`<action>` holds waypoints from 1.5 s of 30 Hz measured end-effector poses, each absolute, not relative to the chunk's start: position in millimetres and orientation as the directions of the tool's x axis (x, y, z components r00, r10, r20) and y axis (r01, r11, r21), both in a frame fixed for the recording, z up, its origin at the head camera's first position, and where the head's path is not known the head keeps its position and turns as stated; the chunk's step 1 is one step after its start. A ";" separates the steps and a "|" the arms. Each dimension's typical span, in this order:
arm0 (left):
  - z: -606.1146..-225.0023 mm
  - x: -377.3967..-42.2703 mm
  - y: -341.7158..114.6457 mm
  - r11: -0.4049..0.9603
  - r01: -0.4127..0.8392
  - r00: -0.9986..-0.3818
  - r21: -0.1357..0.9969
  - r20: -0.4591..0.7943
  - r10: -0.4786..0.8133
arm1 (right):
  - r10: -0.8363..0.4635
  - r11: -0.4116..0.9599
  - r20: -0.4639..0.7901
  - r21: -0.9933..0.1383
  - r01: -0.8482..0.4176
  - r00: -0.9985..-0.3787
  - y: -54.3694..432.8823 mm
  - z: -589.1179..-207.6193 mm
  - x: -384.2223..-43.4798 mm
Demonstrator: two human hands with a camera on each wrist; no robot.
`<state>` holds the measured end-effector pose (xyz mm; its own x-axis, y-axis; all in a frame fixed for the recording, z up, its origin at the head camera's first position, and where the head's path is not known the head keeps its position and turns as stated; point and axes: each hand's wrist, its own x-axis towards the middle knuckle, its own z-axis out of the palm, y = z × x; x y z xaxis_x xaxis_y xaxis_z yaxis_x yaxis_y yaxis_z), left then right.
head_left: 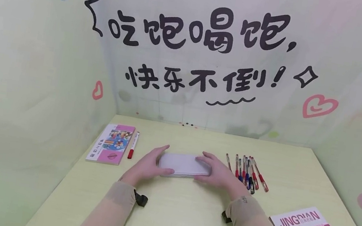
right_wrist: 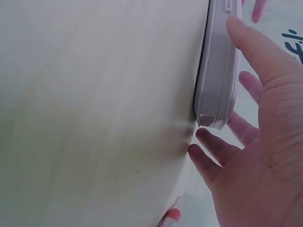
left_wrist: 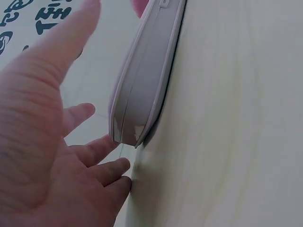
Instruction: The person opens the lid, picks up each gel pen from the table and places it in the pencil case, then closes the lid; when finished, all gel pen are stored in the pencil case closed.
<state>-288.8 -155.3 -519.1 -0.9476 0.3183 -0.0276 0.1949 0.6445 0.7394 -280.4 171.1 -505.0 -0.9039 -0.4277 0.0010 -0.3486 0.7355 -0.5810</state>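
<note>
Left grip (head_left: 147, 165), right grip (head_left: 220, 174) — wide, at ends of pale case (head_left: 183, 164) | table (head_left: 173, 216) spreads before its near edge

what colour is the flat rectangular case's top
Pale lilac on the case, seen best in the head view.

Beige sleeves (head_left: 105, 214), black wrist pieces (head_left: 142, 199)
We see plain long sleeves, greyer near the cuffs (head_left: 121, 192); a small, blocky black piece juts at each wrist's inner side, and a dark mark (head_left: 244, 200) shows by the right cuff.
</note>
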 end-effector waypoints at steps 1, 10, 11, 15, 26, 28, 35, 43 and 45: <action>-519.9 -288.9 -156.7 0.644 0.202 -0.946 0.738 -0.023 0.323 | -0.427 0.734 0.004 -0.582 -0.349 -0.904 171.1 -505.1 -280.6; -528.0 -293.7 -170.0 0.705 0.246 -0.939 0.666 -0.019 0.345 | -0.414 0.708 0.033 -0.616 -0.345 -0.910 171.8 -509.3 -278.3; -529.0 -293.6 -171.4 0.712 0.242 -0.941 0.659 -0.020 0.339 | -0.414 0.706 0.035 -0.619 -0.345 -0.910 171.7 -509.8 -278.0; -531.3 -293.0 -174.6 0.715 0.238 -0.944 0.657 -0.015 0.328 | -0.415 0.704 0.041 -0.618 -0.349 -0.909 170.9 -511.1 -277.7; -535.3 -294.0 -173.3 0.715 0.238 -0.945 0.657 -0.013 0.326 | -0.413 0.739 0.020 -0.576 -0.348 -0.911 171.2 -514.7 -277.9; -534.7 -293.6 -173.1 0.720 0.225 -0.948 0.657 -0.023 0.317 | -0.419 0.746 0.017 -0.563 -0.355 -0.908 170.7 -513.4 -277.0; -533.3 -290.5 -171.9 0.724 0.186 -0.957 0.664 -0.045 0.288 | -0.455 0.767 0.025 -0.497 -0.406 -0.890 169.5 -507.5 -275.3; -534.2 -287.3 -170.1 0.722 0.162 -0.961 0.673 -0.060 0.272 | -0.485 0.769 0.014 -0.469 -0.434 -0.874 169.6 -502.2 -276.1; -534.9 -287.3 -170.6 0.723 0.162 -0.961 0.671 -0.058 0.269 | -0.495 0.767 0.013 -0.463 -0.444 -0.869 169.5 -501.8 -276.9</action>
